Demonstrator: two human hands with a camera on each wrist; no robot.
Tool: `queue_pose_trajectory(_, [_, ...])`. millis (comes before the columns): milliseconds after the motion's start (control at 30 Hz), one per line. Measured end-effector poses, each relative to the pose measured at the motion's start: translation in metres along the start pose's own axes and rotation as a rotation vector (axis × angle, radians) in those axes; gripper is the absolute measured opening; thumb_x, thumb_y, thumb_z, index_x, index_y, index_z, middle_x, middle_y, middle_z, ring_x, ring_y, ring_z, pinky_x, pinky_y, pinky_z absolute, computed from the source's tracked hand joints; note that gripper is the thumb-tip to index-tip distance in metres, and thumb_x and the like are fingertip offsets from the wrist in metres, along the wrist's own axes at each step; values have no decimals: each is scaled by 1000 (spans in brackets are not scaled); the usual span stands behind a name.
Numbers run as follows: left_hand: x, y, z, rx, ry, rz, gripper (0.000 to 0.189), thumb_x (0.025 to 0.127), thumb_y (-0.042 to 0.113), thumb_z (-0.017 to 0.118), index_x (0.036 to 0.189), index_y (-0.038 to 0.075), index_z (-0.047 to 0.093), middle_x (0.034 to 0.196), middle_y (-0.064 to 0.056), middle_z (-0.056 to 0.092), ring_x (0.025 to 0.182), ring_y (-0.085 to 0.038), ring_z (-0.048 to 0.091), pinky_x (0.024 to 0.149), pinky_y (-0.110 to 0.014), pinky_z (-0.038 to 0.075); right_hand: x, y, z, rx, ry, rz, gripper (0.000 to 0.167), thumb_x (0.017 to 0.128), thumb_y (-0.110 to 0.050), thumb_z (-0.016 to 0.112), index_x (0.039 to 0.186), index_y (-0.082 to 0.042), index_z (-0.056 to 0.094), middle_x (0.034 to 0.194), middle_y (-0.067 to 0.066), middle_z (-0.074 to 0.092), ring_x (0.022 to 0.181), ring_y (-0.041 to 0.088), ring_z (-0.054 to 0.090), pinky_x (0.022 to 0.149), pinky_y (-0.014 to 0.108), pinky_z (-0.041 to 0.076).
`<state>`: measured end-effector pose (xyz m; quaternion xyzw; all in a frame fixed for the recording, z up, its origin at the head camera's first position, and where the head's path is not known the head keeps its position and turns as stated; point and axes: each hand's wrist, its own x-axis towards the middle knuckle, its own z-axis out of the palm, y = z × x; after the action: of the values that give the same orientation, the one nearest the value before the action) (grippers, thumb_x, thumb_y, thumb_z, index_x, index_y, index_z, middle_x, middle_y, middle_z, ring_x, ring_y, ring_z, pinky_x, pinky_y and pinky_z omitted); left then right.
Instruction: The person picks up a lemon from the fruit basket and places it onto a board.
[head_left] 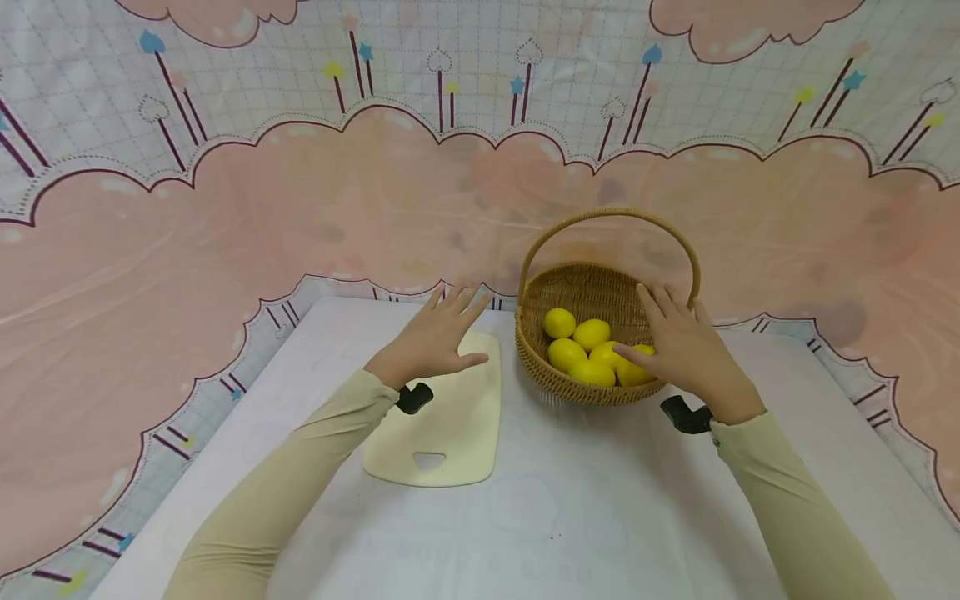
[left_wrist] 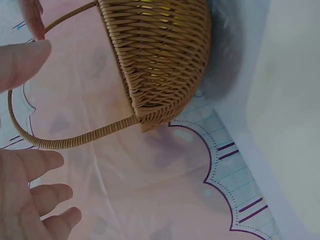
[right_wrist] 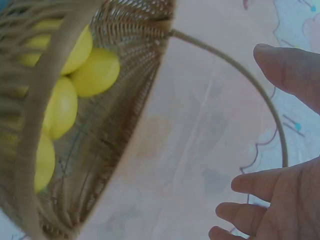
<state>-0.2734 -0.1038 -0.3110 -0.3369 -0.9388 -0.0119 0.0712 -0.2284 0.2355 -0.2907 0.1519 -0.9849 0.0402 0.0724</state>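
My left hand (head_left: 438, 335) hovers over the far part of a cream cutting board (head_left: 442, 429), its fingers spread and nothing in them. At the right, my right hand (head_left: 686, 350) is held up before the right side of a wicker basket (head_left: 588, 279), fingers spread as well, overlapping the rim in the head view. Several yellow lemons (head_left: 566, 356) lie inside the basket, and the right hand hides part of those at the right. The basket's arched handle (head_left: 611, 212) stands upright. In the right wrist view the lemons (right_wrist: 97, 72) show past the blurred rim.
A white table (head_left: 562, 525) bears the board and the basket side by side. Behind it hangs a pink and white patterned cloth (head_left: 375, 208), which also runs down both sides. The board has a cut-out grip hole (head_left: 429, 461) at its near end.
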Motion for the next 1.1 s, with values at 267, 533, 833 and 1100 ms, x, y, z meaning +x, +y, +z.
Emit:
queue_pose_trajectory(267, [-3,-19,-6,-79,-36,77,84,89,50,56,151,9,17,158,-15,11,146,-33,13,118,-55,10,-11,24,-7,4,31,22,98,87,-61,51,149,3,9,153,31,14,140,49,14,110,69,8])
queue_pose_trajectory(533, [7,-32,-12,-344,-86,53,76,91,43,57,150,10,22,157,-13,18,146,-29,18,119,-48,15,-23,50,-8,57,116,70,93,89,-55,53,148,5,14,150,32,21,133,52,25,108,66,19])
queue_pose_trajectory(833, [38,-38,-19,-562,-146,59,55,93,33,57,142,14,42,147,-13,41,138,-30,36,114,-49,28,-19,80,-7,216,53,178,91,93,-55,44,149,3,3,149,35,17,131,56,25,102,70,25])
queue_pose_trajectory(1100, [70,-33,-23,-763,-310,88,51,92,22,58,139,6,45,141,-12,49,131,-26,45,111,-40,36,1,106,-2,524,31,175,77,98,-43,40,150,-1,3,147,34,25,129,55,30,98,71,30])
